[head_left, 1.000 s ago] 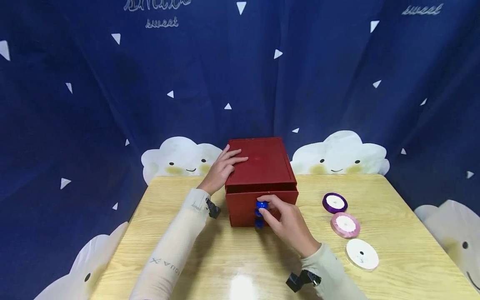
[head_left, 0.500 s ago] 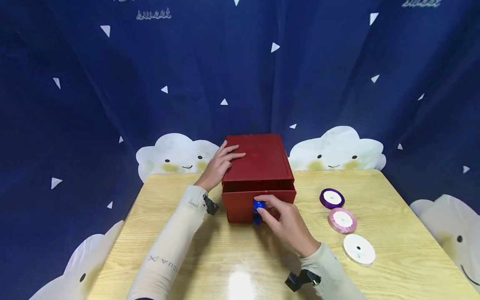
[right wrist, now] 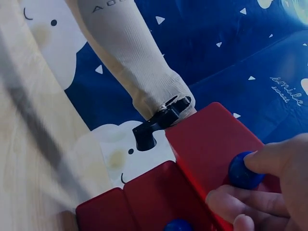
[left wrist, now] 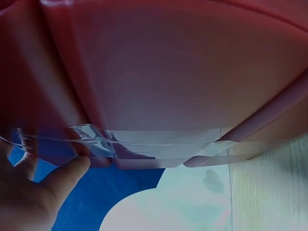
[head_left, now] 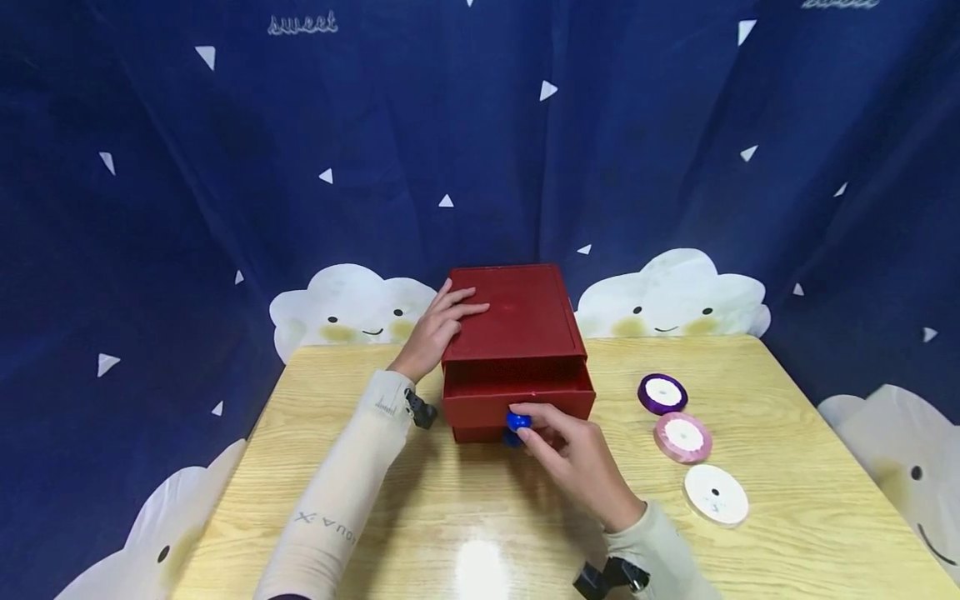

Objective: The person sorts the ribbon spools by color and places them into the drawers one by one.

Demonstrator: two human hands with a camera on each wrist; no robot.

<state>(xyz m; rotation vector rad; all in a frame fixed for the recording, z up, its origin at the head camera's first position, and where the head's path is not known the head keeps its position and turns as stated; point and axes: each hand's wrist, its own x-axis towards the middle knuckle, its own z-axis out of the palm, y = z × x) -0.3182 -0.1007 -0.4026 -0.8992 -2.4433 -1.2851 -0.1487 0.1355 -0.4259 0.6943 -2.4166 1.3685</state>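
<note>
A red drawer box (head_left: pixel 525 321) stands at the back of the table, its top drawer (head_left: pixel 476 408) pulled partway out, with a dark gap showing behind the drawer front. My right hand (head_left: pixel 581 462) pinches the round blue knob (right wrist: pixel 240 175) of that drawer between thumb and fingers. Below it, the lower drawer fronts (right wrist: pixel 156 195) stay in, with another blue knob (right wrist: pixel 178 225) visible in the right wrist view. My left hand (head_left: pixel 433 335) rests on the box's top left edge, fingers spread across the top. In the left wrist view its thumb (left wrist: pixel 72 173) lies at the box's side.
To the right on the wooden table (head_left: pixel 337 400) lie three flat ribbon rolls: purple (head_left: pixel 663 393), pink (head_left: pixel 683 437) and white (head_left: pixel 716 495). A dark blue curtain (head_left: pixel 420 125) with white clouds hangs close behind the box.
My right hand has drawn the top drawer out toward me, widening the gap behind its front. My left hand keeps its place on the box. The head view has shifted slightly.
</note>
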